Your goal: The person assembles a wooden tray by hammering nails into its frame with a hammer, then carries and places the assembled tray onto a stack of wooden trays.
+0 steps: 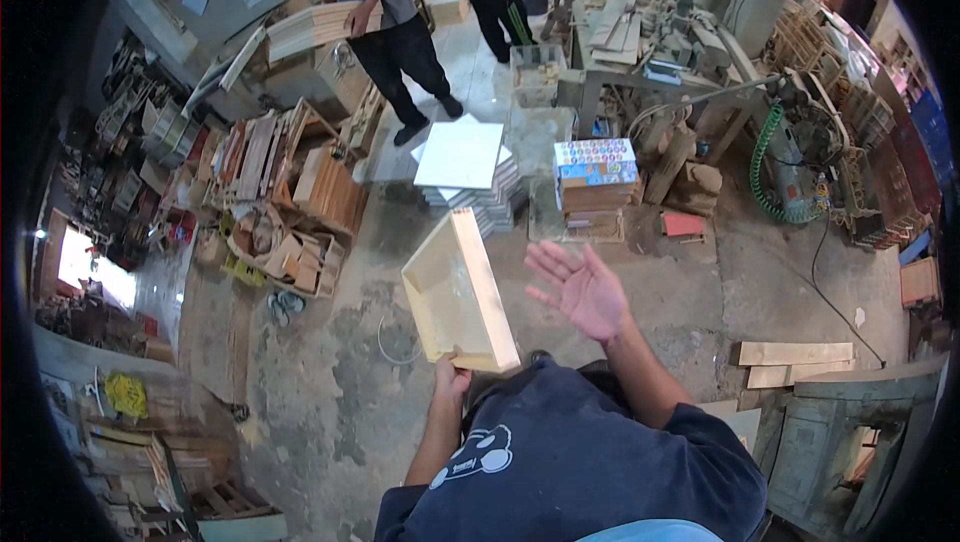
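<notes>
My left hand [453, 378] grips a shallow wooden box [484, 292] by its near lower corner, fingers closed around the edge. Made of pale bare wood, the box is tilted up on its side in front of me, its hollow turned toward the left. To the right of it, my right hand [582, 289] is raised, palm showing and fingers spread, touching nothing. A gap separates this hand from the box.
Ahead stands a stack of white square panels [460, 154], with a patterned carton [595, 160] beside it. Wood scraps fill a box [290, 252] at the left. Two people stand beyond; one holds wooden strips [318, 30]. Planks [795, 354] lie at the right.
</notes>
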The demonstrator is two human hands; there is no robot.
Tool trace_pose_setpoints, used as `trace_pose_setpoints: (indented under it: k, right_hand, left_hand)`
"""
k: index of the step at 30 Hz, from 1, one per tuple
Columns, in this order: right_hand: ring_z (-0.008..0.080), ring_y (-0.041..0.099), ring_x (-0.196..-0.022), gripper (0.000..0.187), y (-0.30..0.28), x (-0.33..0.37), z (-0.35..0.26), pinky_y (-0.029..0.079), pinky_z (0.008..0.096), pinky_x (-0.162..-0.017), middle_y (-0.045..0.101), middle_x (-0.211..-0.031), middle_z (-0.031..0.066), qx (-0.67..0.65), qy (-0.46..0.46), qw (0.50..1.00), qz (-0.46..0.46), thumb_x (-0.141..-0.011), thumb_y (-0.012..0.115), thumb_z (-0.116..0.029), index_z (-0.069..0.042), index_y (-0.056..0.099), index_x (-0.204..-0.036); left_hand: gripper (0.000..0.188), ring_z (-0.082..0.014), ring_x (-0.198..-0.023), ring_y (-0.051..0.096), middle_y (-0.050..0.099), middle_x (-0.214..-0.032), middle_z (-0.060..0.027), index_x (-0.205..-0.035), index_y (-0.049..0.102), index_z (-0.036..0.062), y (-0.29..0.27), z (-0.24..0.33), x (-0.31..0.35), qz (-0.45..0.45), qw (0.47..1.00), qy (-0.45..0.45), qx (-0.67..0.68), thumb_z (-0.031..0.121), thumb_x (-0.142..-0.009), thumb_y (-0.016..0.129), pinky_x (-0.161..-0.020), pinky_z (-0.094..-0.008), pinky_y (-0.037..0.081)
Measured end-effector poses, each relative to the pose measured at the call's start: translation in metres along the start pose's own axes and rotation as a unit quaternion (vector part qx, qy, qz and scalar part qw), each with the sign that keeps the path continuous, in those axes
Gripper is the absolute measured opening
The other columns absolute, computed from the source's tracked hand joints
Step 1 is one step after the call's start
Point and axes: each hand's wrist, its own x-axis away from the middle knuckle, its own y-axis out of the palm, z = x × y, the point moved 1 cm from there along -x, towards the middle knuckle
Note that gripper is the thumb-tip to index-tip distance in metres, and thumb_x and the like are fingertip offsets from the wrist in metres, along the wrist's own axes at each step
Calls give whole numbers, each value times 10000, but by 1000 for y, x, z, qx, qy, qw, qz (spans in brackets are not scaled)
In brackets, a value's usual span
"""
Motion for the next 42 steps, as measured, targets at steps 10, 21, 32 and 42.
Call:
trace_pose_setpoints:
  k: [10, 21, 32, 42]
  right_hand:
    - [258, 285, -1358, 529, 18, -1, 2, 266, 485, -1087, 328, -1452, 142, 47, 11, 999, 5, -991, 312, -365, -9, 332, -1382]
    - [171, 556, -1039, 363, 7, -4, 3, 486, 348, -891, 583, -1140, 68, 87, 0, 995, 39, -954, 498, -233, -18, 500, -1246]
    - [130, 575, -927, 257, -2, -7, 3, 507, 303, -827, 608, -986, 38, 92, 3, 994, 53, -923, 552, -145, -20, 580, -1146]
    - [122, 598, -844, 226, -6, -6, 6, 506, 301, -812, 633, -900, 34, 100, 3, 994, 51, -902, 575, -95, -23, 599, -1116]
  left_hand:
    - [239, -269, -882, 617, 587, -988, -152, -1049, 505, -38, -9, -8, 12, 102, 994, -13, 34, 67, -843, 444, -778, -383, 555]
    - [250, -261, -870, 640, 601, -1001, -142, -1097, 506, -9, -8, -9, 13, 97, 994, -50, 26, 35, -862, 431, -726, -371, 580]
    - [213, -249, -770, 642, 602, -912, -120, -1030, 514, -8, 6, -7, 30, 116, 993, -20, 9, 30, -833, 443, -646, -360, 581]
    - [154, -227, -683, 633, 605, -841, -109, -911, 541, -13, -8, -8, 25, 66, 997, -49, 8, 37, -813, 434, -610, -327, 574]
